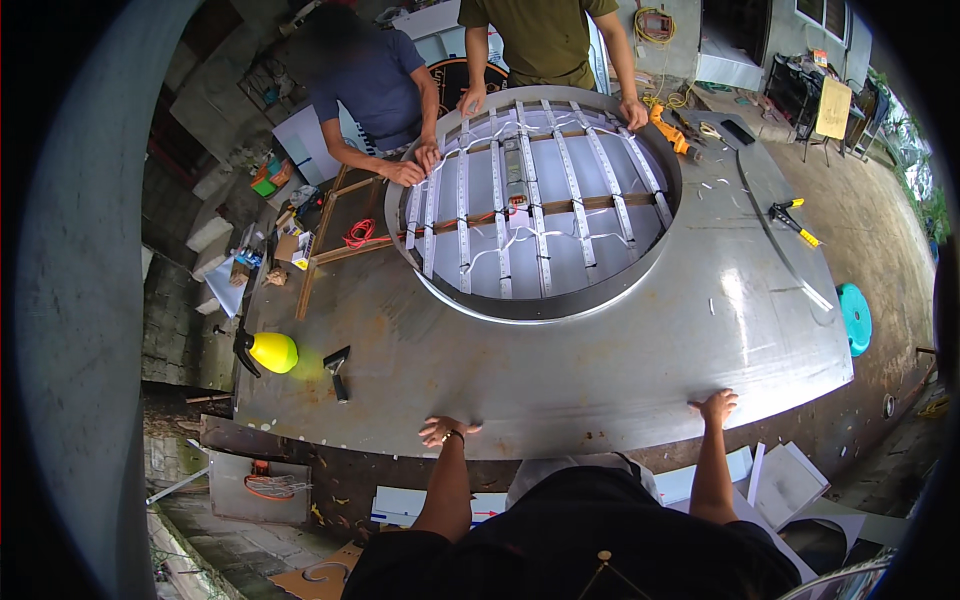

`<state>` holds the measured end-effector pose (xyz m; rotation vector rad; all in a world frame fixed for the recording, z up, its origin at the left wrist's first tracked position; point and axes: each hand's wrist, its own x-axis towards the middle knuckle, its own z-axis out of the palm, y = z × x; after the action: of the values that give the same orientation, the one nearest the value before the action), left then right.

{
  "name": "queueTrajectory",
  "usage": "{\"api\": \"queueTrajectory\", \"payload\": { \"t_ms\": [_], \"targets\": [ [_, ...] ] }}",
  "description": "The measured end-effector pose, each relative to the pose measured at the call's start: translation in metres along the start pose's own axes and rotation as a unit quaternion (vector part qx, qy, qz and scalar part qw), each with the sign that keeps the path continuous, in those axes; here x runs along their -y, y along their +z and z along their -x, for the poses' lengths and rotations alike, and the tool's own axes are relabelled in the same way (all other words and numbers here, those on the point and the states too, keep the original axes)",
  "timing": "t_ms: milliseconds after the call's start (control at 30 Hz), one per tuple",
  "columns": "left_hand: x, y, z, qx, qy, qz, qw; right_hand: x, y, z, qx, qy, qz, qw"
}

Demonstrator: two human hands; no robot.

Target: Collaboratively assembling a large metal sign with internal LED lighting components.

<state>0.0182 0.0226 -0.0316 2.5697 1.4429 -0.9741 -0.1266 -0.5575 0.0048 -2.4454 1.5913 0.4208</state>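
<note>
My left hand (pixel 447 431) rests on the near edge of a large grey metal-topped table (pixel 560 370), its fingers spread and nothing in it. Farther right along that edge, my right hand (pixel 716 405) lies with its fingers stretched out, also without anything in it. Beyond both hands stands a round shallow metal frame (pixel 540 310) with white LED strips (pixel 537 215) fixed across wooden bars. Wires link the strips, and a small power supply (pixel 515 170) sits among them. A co-worker in blue has both hands (pixel 415 168) at the frame's left rim. Another in green touches its far rim.
On the table's left are a yellow spray bottle (pixel 272 352), a black squeegee (pixel 340 374) and a red wire coil (pixel 358 233). At the right lie a yellow-black clamp (pixel 795 222), a metal strip (pixel 775 235) and an orange power tool (pixel 670 130). A turquoise stool (pixel 855 318) stands beyond the edge.
</note>
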Motion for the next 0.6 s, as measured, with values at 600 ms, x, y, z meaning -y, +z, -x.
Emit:
{"api": "queueTrajectory", "payload": {
  "t_ms": [600],
  "targets": [
    [0.002, -0.007, 0.006, 0.03, 0.01, 0.003, 0.999, -0.008, 0.014, -0.009, -0.021, -0.031, 0.018, 0.999]
  ]
}}
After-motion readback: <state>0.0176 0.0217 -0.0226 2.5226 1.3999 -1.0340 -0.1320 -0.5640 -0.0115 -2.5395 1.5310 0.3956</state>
